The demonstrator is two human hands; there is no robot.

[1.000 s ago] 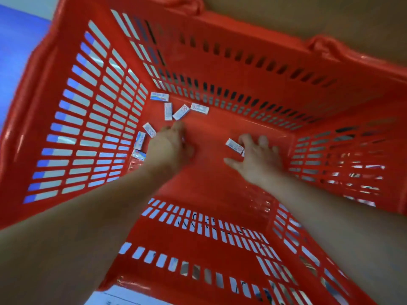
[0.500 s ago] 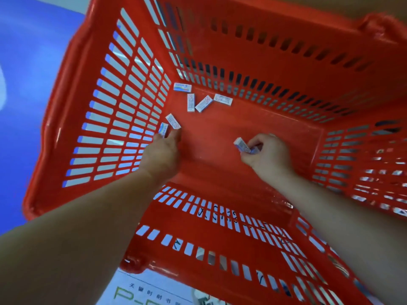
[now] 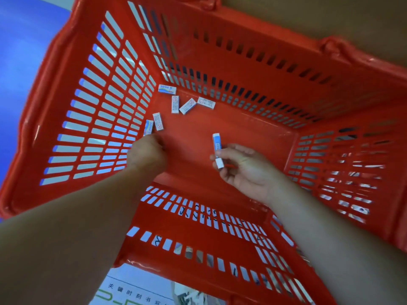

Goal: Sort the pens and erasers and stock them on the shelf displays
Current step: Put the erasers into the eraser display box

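Red slotted plastic basket (image 3: pixel 264 34) held six loose white-and-blue sleeved erasers (image 3: pixel 175 104) in its far left corner. The right hand (image 3: pixel 244 170), palm-down half a second earlier, had turned palm-up and pinched a seventh eraser (image 3: pixel 216 143) above the basket floor. The left hand (image 3: pixel 147 155) was curled just beside the loose ones, its contents hidden. A printed sheet (image 3: pixel 132 292) lay beneath.

Not much I can actually read on my feed

PILOT on the corner eraser (image 3: pixel 167 89) at far left, upside down for me, and PILOT again on the blue eraser (image 3: pixel 148 127) by the left wall. The sheet (image 3: pixel 132 291) under the near edge has Chinese print, 关键时刻书.
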